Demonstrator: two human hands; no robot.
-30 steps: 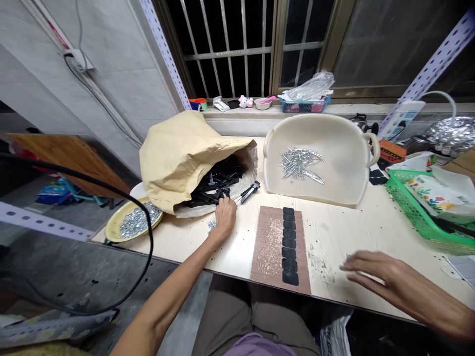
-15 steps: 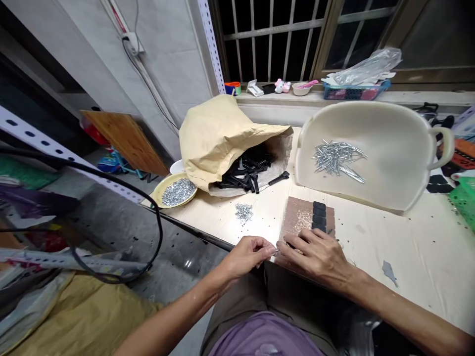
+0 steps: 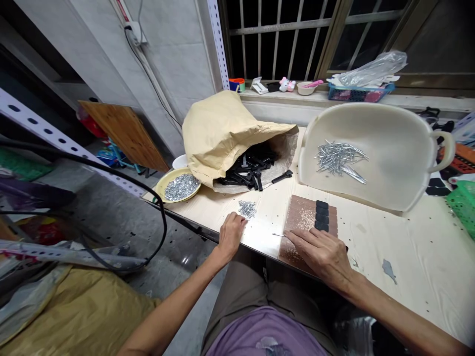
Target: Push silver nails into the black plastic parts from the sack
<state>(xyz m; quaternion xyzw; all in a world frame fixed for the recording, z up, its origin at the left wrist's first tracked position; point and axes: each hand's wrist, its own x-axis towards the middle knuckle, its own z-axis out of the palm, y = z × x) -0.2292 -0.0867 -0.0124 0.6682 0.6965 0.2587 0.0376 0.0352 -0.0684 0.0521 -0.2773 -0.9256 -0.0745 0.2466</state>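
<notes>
My right hand (image 3: 319, 251) is closed over the brown board, its fingertips pinching a thin metal pin (image 3: 278, 235) that sticks out to the left. A small dark end shows by the palm; what it belongs to is hidden. My left hand (image 3: 231, 231) has its fingers pinched together at the near edge of a pile of tiny silvery metal pieces (image 3: 247, 208); anything between the fingertips is too small to make out. On the brown board (image 3: 293, 210) lie a row of black rounded pads (image 3: 321, 215) and scattered pale crumbs (image 3: 306, 218).
A paper sack (image 3: 218, 133) spills black plastic parts (image 3: 256, 168). Beside it stands a yellow bowl (image 3: 160, 190) of small metal pieces. A white scoop-shaped basin (image 3: 393, 148) holds metal pins (image 3: 339, 158). A green basket (image 3: 462, 202) sits far right. A black cable (image 3: 165, 222) hangs left.
My left hand has left my right hand's fingertips and moved left to the small metal pieces. The pin now shows plainly in my right hand, which has stayed over the board.
</notes>
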